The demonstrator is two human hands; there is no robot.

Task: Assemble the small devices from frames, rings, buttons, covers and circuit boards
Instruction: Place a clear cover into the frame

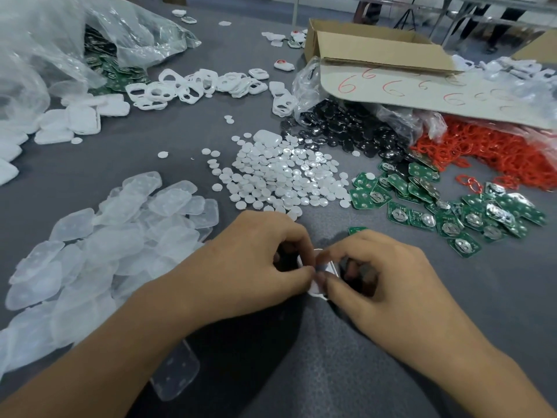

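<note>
Centrally, near the front edge of the grey worktop (391,357), both hands met over one small white part (316,287). Left hand (256,263) had its fingers (297,271) curled, pinching the part's left side; right hand (379,276) had its fingers (331,280) curled too, pinching the right side. Part mostly hidden by fingertips and blurred, exact type unclear; whether it touched the worktop could not be told. Something dark sat under the right palm, unidentifiable.

Clear covers (120,236) lay heaped to the left of the left hand, one stray clear cover (176,375) beside the left forearm. White buttons (280,176) were piled just beyond the hands. Green circuit boards (452,215) spread to the right, one single board (357,230) just behind the right hand. Red rings (488,155) and black discs (346,128) spilled from bags under a tipped cardboard box (376,46) at far right. White frames (193,86) were strewn across the far middle, solid white shells (75,119) at far left, beside a big plastic bag (60,40) with more boards inside
</note>
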